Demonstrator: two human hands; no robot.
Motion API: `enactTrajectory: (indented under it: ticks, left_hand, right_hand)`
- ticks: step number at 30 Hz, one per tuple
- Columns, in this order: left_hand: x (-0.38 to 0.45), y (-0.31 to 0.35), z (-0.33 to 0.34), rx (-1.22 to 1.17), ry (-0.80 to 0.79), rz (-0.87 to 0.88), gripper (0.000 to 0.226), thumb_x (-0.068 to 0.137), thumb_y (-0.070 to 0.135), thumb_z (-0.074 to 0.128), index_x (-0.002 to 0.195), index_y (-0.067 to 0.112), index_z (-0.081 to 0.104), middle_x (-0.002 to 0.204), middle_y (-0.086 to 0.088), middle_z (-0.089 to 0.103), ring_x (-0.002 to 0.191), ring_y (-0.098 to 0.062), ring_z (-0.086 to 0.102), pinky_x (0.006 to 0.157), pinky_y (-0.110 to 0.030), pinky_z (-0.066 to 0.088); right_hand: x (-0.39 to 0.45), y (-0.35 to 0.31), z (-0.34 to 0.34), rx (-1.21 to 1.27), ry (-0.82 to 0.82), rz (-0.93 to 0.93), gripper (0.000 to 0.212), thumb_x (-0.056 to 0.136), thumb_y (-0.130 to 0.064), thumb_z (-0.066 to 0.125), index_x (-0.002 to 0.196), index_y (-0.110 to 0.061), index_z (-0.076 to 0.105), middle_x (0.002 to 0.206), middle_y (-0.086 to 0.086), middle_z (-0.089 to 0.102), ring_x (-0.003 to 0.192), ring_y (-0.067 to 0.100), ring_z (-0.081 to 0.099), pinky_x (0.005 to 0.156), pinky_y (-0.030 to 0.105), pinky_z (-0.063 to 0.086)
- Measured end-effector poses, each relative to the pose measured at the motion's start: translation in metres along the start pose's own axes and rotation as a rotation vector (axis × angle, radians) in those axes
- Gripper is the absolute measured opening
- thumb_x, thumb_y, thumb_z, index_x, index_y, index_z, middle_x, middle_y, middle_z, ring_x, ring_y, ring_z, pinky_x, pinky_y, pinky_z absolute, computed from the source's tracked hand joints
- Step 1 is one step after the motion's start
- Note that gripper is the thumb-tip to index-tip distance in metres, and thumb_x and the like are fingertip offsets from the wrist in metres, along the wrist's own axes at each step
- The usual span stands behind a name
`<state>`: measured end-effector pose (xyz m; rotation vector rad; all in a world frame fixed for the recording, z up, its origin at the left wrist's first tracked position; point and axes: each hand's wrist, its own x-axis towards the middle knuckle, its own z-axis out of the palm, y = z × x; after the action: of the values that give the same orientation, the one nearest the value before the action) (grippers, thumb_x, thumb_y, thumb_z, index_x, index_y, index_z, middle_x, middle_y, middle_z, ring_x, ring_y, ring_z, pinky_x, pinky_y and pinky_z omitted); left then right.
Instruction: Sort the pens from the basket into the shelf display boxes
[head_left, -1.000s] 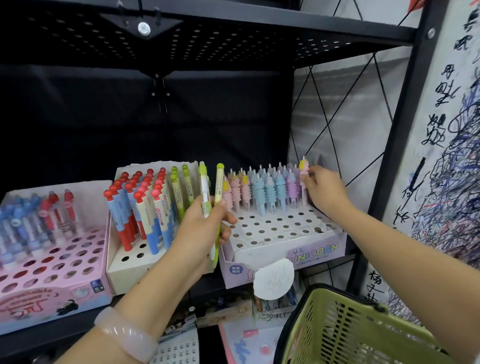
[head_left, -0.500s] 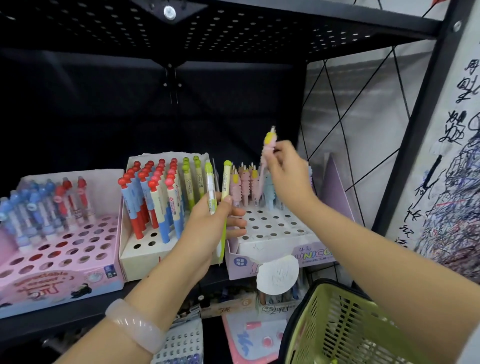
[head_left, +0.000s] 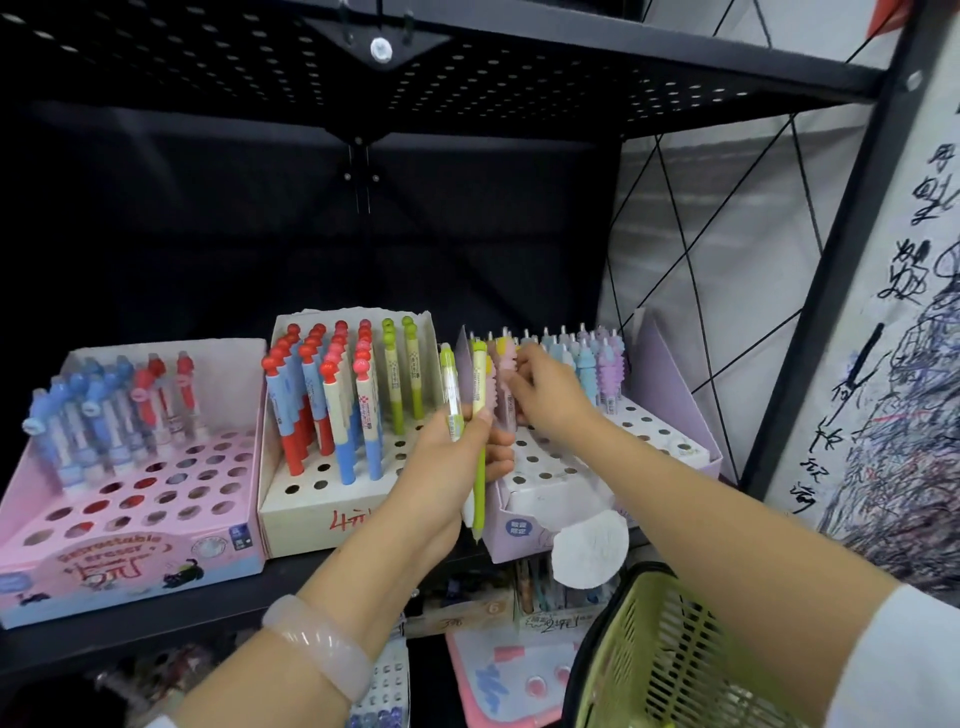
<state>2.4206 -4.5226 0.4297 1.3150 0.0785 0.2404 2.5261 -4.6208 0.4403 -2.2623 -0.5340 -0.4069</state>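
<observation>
The right hand (head_left: 545, 387) reaches into the back rows of the lilac cardboard display box with the perforated white top (head_left: 691, 410), and its fingers close around a pink ribbed pen with a yellow cap (head_left: 503, 364). The fingertips are partly hidden behind the pen, so I think it is a pinch, but I cannot see exactly how the grip sits. The left hand (head_left: 457, 452) holds two light-green slim pens (head_left: 479, 447) upright in a closed grip, just in front of the gap between the lilac box and the cream cardboard box with red, blue and green pens (head_left: 311, 509).

The step in hand seems to be seating the pink pen in a hole beside the other ribbed pens of its kind. To do it well, the pen should stay vertical and its tip should find the hole before any push; a tilted pen would press on the neighbours, which stand very close. The two green pens belong, by my judgement, with the green ones in the cream box, whose front holes are free. The left hand should keep them away from the lilac box meanwhile. The green plastic mesh basket (head_left: 670, 654) hangs low on the right, near the right forearm.
</observation>
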Motion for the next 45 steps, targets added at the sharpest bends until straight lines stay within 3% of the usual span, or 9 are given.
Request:
enactTrajectory:
  ticks: [6,10,15,21,25,33,37,41,45]
  left_hand:
    - [-0.001,0.008,-0.001,-0.032,0.018,-0.008,0.011,0.097,0.014,0.046,0.091,0.009,0.054,0.071,-0.009,0.059,0.051,-0.010,0.058,0.051,-0.021,0.055]
    - [-0.003,0.014,-0.005,0.027,0.007,0.024,0.013,0.097,0.016,0.045,0.091,0.008,0.054,0.068,-0.008,0.059,0.044,-0.007,0.056,0.045,-0.019,0.051]
    - [-0.008,0.021,-0.002,0.095,-0.033,0.052,0.018,0.097,0.020,0.046,0.090,0.010,0.059,0.064,-0.004,0.062,0.048,-0.010,0.058,0.047,-0.021,0.051]
    - [-0.021,0.028,-0.023,0.232,0.010,0.018,0.018,0.098,0.026,0.044,0.094,0.013,0.055,0.071,-0.009,0.061,0.044,-0.013,0.057,0.043,-0.024,0.051]
    - [-0.028,0.034,-0.048,0.360,0.063,0.066,0.016,0.096,0.027,0.047,0.089,0.013,0.052,0.058,-0.003,0.053,0.033,-0.009,0.035,0.033,-0.016,0.026]
    - [-0.035,0.049,-0.090,0.180,0.133,0.050,0.020,0.097,0.027,0.044,0.092,0.010,0.053,0.054,0.000,0.055,0.040,-0.010,0.040,0.036,-0.020,0.031]
    - [-0.038,0.051,-0.105,0.136,0.104,0.078,0.020,0.097,0.016,0.038,0.094,0.008,0.056,0.055,-0.002,0.058,0.041,-0.010,0.044,0.037,-0.020,0.035]
    - [-0.043,0.049,-0.110,0.203,0.083,0.143,0.017,0.097,0.014,0.042,0.094,0.014,0.059,0.059,0.003,0.062,0.049,-0.009,0.050,0.046,-0.021,0.043]
    - [-0.045,0.049,-0.112,0.207,0.088,0.184,0.014,0.096,0.013,0.046,0.095,0.016,0.059,0.065,0.002,0.063,0.052,-0.007,0.055,0.051,-0.023,0.048]
  right_hand:
    - [-0.011,0.001,-0.001,-0.174,-0.015,0.040,0.020,0.093,-0.019,0.050,0.106,-0.003,0.055,0.085,0.012,0.061,0.081,0.029,0.058,0.069,0.033,0.044]
    - [-0.011,-0.021,-0.020,0.048,0.164,0.014,0.020,0.093,-0.030,0.052,0.096,-0.011,0.059,0.081,0.000,0.061,0.077,0.013,0.056,0.065,0.022,0.043]
    - [-0.032,-0.046,-0.031,0.490,-0.298,-0.008,0.031,0.095,-0.027,0.051,0.069,-0.013,0.060,0.067,0.000,0.058,0.057,0.005,0.054,0.065,0.024,0.049]
    - [-0.017,-0.061,-0.049,0.541,0.113,0.041,0.025,0.098,-0.022,0.043,0.079,-0.010,0.053,0.065,0.003,0.057,0.045,0.006,0.056,0.047,0.020,0.049]
    - [-0.008,-0.070,-0.044,0.373,0.216,-0.035,0.028,0.098,-0.022,0.044,0.071,-0.016,0.043,0.065,0.002,0.057,0.047,0.010,0.060,0.051,0.026,0.055]
    - [-0.010,-0.090,0.012,0.135,0.059,-0.071,0.021,0.099,-0.020,0.040,0.091,-0.003,0.050,0.075,0.016,0.064,0.073,0.032,0.066,0.074,0.050,0.053]
    - [-0.011,-0.090,0.026,-0.036,-0.037,-0.072,0.021,0.100,-0.017,0.039,0.084,-0.005,0.048,0.087,0.023,0.065,0.082,0.037,0.064,0.076,0.047,0.051]
    - [-0.002,-0.093,0.026,-0.238,-0.023,-0.018,0.040,0.098,-0.022,0.046,0.060,-0.015,0.036,0.068,0.006,0.050,0.073,0.026,0.051,0.063,0.029,0.038]
    - [0.002,-0.094,0.035,-0.382,-0.137,0.070,0.029,0.096,-0.031,0.048,0.078,-0.009,0.053,0.081,0.009,0.055,0.076,0.025,0.053,0.064,0.028,0.039]
